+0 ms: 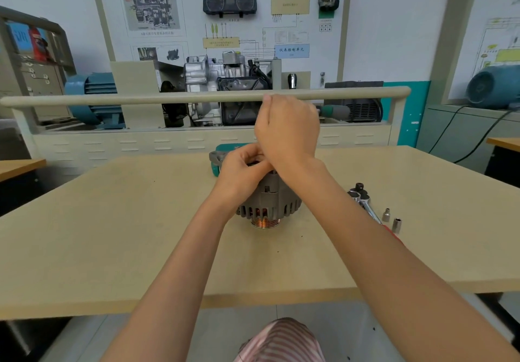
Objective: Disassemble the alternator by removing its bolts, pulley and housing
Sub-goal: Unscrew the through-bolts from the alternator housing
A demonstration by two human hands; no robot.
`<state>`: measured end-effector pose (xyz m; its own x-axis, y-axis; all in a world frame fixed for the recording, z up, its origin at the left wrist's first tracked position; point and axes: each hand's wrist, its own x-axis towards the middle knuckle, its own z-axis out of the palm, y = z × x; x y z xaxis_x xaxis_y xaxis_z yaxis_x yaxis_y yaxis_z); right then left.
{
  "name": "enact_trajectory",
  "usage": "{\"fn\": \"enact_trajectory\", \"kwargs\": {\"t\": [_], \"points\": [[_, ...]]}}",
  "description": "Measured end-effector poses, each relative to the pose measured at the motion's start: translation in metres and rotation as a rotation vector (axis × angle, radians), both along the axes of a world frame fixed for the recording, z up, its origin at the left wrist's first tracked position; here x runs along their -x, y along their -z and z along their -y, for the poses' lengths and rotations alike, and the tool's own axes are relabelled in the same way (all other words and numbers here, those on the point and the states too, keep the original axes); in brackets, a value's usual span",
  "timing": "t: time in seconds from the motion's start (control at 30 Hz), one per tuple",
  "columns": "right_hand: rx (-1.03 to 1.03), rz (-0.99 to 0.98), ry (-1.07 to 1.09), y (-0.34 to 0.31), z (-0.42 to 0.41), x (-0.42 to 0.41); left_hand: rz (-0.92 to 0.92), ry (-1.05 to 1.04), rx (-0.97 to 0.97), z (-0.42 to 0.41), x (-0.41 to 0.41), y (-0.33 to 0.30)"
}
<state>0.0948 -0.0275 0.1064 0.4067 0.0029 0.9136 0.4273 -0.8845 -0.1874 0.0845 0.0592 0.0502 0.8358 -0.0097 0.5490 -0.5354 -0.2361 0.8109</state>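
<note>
Alternator [268, 201] stands pulley-down on the worktop [112, 235], its copper-coloured pulley [265, 223] touching the surface. On the alternator's top, the left hand [242, 170] curls its fingers around something hidden. Above the alternator, the right hand [287, 130] grips a green-handled tool [334, 111]. Right of the alternator lie a ratchet [365, 204] and two small sockets [391, 220].

This is looking like an automotive training workshop — a wall-mounted teaching board [222, 15] is displaying an instrument cluster [230, 0], wiring diagrams and Chinese labels, with a cutaway gearbox [225, 80] sitting beneath it. Blue electric motors [92, 97] are standing behind plain workbenches [112, 235] — sockets and a ratchet [365, 206] are lying on one.
</note>
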Motion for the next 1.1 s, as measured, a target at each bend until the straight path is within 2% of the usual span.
{"fn": "enact_trajectory", "kwargs": {"t": [0.07, 0.17, 0.27, 0.37, 0.47, 0.53, 0.6, 0.67, 0.7, 0.77, 0.83, 1.0, 1.03, 1.1], "points": [[-0.095, -0.093, -0.277, -0.003, 0.0, -0.004, -0.011, 0.018, -0.007, -0.001, 0.002, -0.001], [-0.502, -0.357, -0.879, -0.006, 0.005, -0.012, -0.039, 0.059, -0.023, -0.002, 0.007, -0.003], [-0.764, -0.505, -1.209, -0.008, 0.008, -0.02, -0.069, 0.054, -0.016, -0.002, 0.008, -0.004], [-0.803, -0.473, -1.229, -0.008, 0.006, -0.02, -0.073, 0.031, -0.011, 0.0, 0.008, -0.005], [-0.773, -0.325, -1.064, -0.001, 0.003, -0.015, -0.047, 0.022, -0.033, 0.0, 0.006, -0.005], [-0.651, -0.151, -0.849, 0.005, 0.001, -0.01, -0.027, 0.026, -0.051, -0.001, 0.005, -0.004], [-0.448, 0.038, -0.503, 0.014, -0.003, -0.007, -0.006, 0.023, -0.043, -0.001, 0.004, -0.003], [-0.305, 0.122, -0.16, 0.019, -0.008, -0.003, -0.002, 0.003, -0.041, -0.001, 0.004, -0.003], [-0.277, 0.123, -0.1, 0.02, -0.01, -0.003, -0.009, -0.001, -0.042, -0.002, 0.004, -0.003], [-0.268, 0.096, -0.212, 0.016, -0.012, -0.003, -0.022, 0.006, -0.043, -0.002, 0.004, -0.003], [-0.355, 0.013, -0.491, 0.008, -0.011, -0.004, -0.023, 0.017, -0.041, -0.002, 0.005, -0.004], [-0.815, -0.441, -1.138, -0.007, 0.002, -0.013, -0.042, 0.075, -0.02, -0.002, 0.006, -0.004], [-0.864, -0.474, -1.203, -0.008, 0.003, -0.015, -0.044, 0.072, -0.013, -0.003, 0.005, -0.004], [-0.895, -0.433, -1.172, -0.007, 0.002, -0.015, -0.056, 0.059, -0.018, -0.003, 0.004, -0.004]]}}
